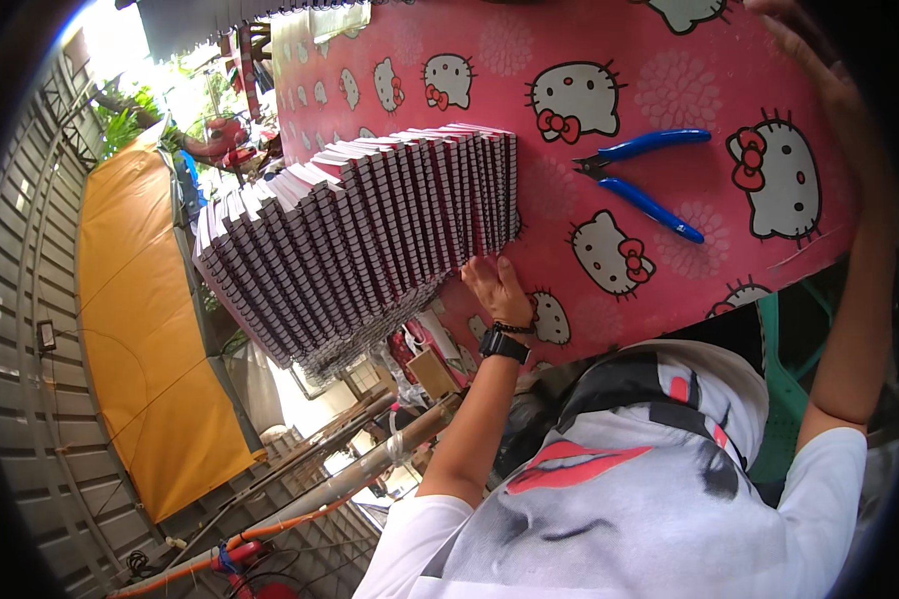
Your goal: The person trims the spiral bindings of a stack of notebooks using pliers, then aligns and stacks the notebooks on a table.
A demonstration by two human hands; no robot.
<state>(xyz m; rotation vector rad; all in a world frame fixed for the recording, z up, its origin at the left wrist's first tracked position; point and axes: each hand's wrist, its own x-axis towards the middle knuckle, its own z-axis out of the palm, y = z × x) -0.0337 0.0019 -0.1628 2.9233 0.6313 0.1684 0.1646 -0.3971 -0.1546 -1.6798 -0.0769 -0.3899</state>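
A long row of spiral-bound notebooks [370, 225] with dark covers stands on edge, fanned across a pink table cover [569, 200] printed with white cartoon cat faces. My left hand [496, 288], a black watch on its wrist, presses flat against the near end of the row, fingers spread and holding nothing. My right hand [807, 55] reaches to the far right part of the table and lies on the cover at the picture's rim, blurred, with nothing seen in it. Blue-handled cutters [649, 175] lie on the cover between my hands.
An orange awning [140, 329] and a grey corrugated wall [20, 379] fill the left side. Metal poles [370, 459] and an orange hose run below the table. A green plastic chair [784, 389] stands by my right arm. My white printed shirt [619, 499] fills the lower edge.
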